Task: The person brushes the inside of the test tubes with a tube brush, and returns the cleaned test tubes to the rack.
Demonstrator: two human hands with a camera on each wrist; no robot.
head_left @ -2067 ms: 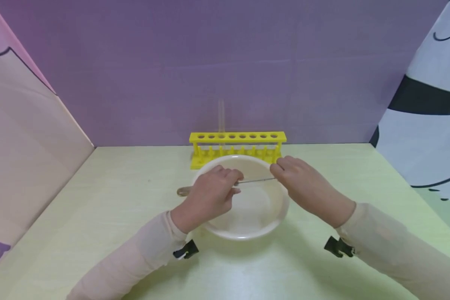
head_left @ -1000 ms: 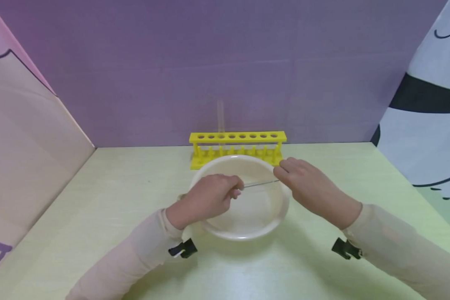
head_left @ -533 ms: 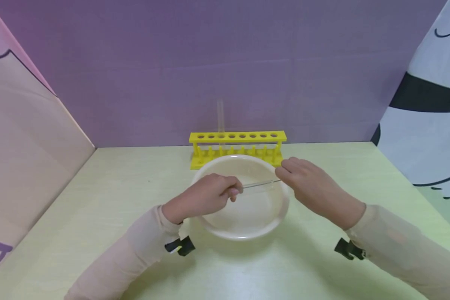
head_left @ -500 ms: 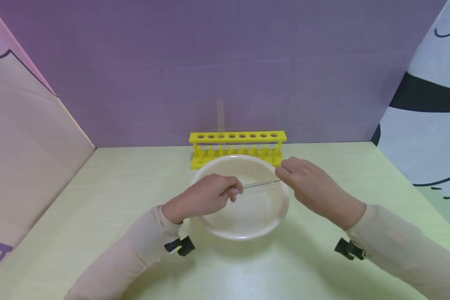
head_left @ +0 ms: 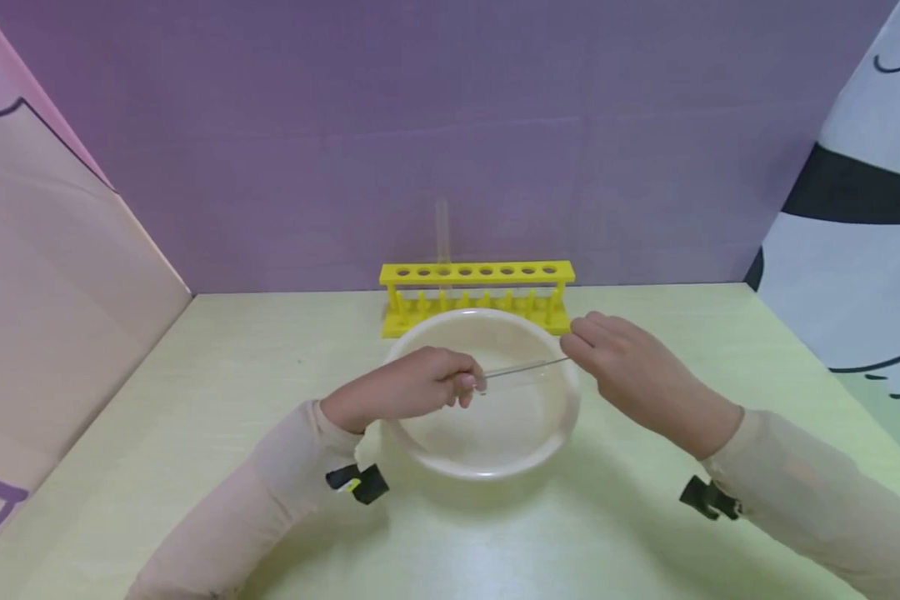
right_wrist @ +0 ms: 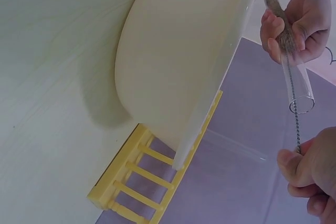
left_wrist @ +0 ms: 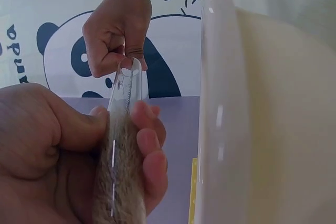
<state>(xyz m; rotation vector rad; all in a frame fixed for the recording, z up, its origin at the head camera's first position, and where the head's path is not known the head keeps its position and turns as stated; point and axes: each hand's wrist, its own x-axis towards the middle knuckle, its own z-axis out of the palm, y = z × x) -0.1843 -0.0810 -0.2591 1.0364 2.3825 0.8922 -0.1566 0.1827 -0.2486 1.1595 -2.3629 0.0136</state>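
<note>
My left hand (head_left: 412, 383) holds a clear glass test tube (left_wrist: 118, 156) over the near-left part of a cream basin (head_left: 483, 475). Inside the tube sits a test tube brush (right_wrist: 297, 129), its pale brown bristles packed within the gripped length. Its twisted wire comes out of the tube's open mouth, which faces right. My right hand (head_left: 637, 375), at the basin's right rim, pinches that wire between thumb and finger, as the right wrist view shows. In the head view the tube's closed end is hidden behind my left hand.
Just behind the basin stands a yellow test tube rack (head_left: 476, 272), with another clear tube (head_left: 443, 229) upright in one of its left holes. A purple panel (head_left: 307, 167) closes off the back of the pale table (head_left: 255, 350); printed panels rise at both sides.
My right hand has shifted slightly right and my left hand has turned at the wrist. The tube's closed end, earlier visible left of my left hand, is now out of sight.
</note>
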